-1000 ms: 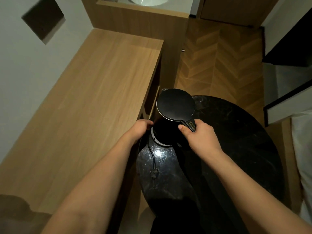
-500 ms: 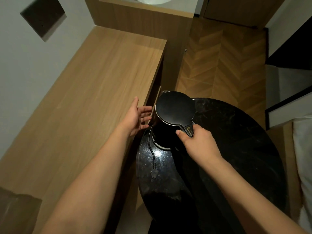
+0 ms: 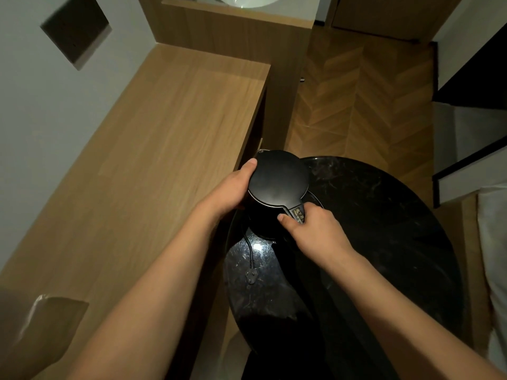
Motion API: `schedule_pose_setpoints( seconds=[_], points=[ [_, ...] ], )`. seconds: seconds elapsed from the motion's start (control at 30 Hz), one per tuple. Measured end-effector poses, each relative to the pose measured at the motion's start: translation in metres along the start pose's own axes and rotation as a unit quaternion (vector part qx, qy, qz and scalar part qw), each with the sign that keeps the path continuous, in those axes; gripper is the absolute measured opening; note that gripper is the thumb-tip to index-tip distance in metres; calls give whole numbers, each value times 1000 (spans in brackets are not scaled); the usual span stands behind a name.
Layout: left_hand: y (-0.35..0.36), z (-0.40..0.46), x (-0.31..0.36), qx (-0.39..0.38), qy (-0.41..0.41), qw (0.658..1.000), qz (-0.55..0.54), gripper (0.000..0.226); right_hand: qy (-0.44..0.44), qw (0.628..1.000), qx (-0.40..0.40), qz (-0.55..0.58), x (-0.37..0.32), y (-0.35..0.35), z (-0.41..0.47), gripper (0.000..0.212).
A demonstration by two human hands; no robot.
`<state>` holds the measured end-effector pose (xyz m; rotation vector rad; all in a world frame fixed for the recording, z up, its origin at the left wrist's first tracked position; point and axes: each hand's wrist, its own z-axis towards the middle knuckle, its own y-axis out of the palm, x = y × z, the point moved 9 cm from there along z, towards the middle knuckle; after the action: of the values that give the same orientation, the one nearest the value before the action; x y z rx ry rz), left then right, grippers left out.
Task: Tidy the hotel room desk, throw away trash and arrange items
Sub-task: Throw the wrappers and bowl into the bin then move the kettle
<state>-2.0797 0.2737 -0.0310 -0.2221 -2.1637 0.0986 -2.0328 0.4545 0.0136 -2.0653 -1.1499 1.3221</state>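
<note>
Half a second ago the left hand point(image 3: 229, 189) hung with fingers spread beside the kettle point(image 3: 277, 193); now it is cupped against the kettle's left side, thumb lying along the rim of the lid and the other fingers curled out of sight round the body. Right hand point(image 3: 312, 231) keeps its grip closed on the kettle's handle, thumb pressed beside the small printed label there, whose text is too small to read.

Much of the kettle is hidden: only the flat black lid and a dark strip of the body show, and whether its base rests on the round black bench point(image 3: 384, 229) or is lifted clear I cannot tell. It stands over the bench's far left edge, just beside the near right corner of the long wooden bench point(image 3: 153, 160). A black cord point(image 3: 248, 250) trails from under the kettle toward the person and ends in a plug point(image 3: 252, 277) lying on the glossy marbled top, near a bright glare spot.

At the lower left corner something pale and shiny point(image 3: 41, 325) is cut off by the frame and cannot be identified. A dark wall panel point(image 3: 75, 30) sits above the wooden bench. Herringbone wood floor point(image 3: 356, 105) runs beyond, and a white basin point(image 3: 247, 0) is clipped at the top edge.
</note>
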Motion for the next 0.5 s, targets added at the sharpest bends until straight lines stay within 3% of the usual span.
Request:
schedule_pose_setpoints(
  seconds=[0.27, 0.5],
  points=[
    [-9, -6, 4, 43, -15, 998, 48, 50, -24, 999, -26, -31, -10, 0, 3, 35],
    [12, -9, 0, 24, 19, 996, 82, 54, 4, 1000, -24, -6, 16, 6, 2, 37]
  ],
)
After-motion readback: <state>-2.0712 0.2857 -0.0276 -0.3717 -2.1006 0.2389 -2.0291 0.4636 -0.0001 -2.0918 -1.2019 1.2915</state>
